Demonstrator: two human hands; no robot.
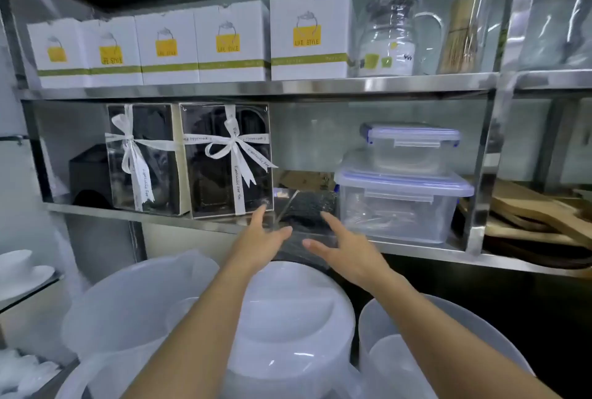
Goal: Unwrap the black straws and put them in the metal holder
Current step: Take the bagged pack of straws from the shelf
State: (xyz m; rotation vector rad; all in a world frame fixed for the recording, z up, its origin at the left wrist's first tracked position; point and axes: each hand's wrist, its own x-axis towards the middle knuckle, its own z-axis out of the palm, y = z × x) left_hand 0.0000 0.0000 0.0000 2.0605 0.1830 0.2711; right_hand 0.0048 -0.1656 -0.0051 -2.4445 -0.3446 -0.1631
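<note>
1. Straws (304, 209), black and wrapped in clear film, are seen on the shelf (320, 86) beside the lidded container (400, 206).
2. Left hand (259, 238) and right hand (342, 248) are spread open, holding nothing.
3. Bundle should be gripped from both sides.

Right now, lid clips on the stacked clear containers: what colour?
Blue clips on both stacked containers; head view.

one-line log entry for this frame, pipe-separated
phase: reach | left hand: open | right hand: open | target: wrapped black straws on steel shelf between gift box and clear tub | grip: none yet
</note>
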